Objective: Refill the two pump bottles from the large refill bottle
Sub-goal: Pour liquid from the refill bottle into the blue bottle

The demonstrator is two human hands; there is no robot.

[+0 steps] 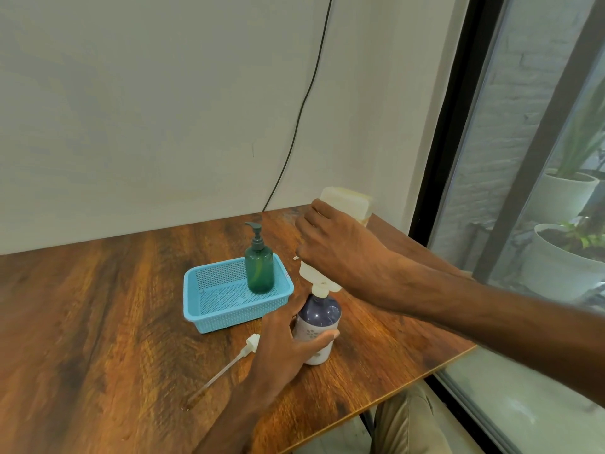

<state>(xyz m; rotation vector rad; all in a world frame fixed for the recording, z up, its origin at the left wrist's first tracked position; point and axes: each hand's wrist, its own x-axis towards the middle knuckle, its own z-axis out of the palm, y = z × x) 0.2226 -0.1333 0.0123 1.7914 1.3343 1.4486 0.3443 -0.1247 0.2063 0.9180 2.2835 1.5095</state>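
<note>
My right hand's point(340, 253) fingers point(315, 211) are wrapped round the middle of the large refill bottle point(347, 201), grasping it upended. Its long axis runs steeply, base high and leaning back toward the wall, spout pointing straight down. That spout meets the open neck of the purple pump bottle point(319, 317) directly beneath, as far as I can tell touching it, and that alignment is what the pour depends on.

My left hand point(281, 342) is the nearer one, low on the counter point(98, 322), with thumb and fingers point(327, 337) clasped round the purple bottle's lower body to hold it upright. I judge this to be the first fill. Any sideways drift of the spout would spill onto the wood.

Just left of that hand lies the purple bottle's removed pump head point(252, 341), its dip tube stretched out toward me and to the left. Behind it sits a blue basket point(203, 309), and the green pump bottle point(259, 268) stands upright in the basket's far right corner, pump on, apparently not yet opened.

The counter is dark wood grain, set against a pale wall with a black cable point(304, 103) running down it. On the right, a window point(540, 142) shows white plant pots point(563, 260) outside.
</note>
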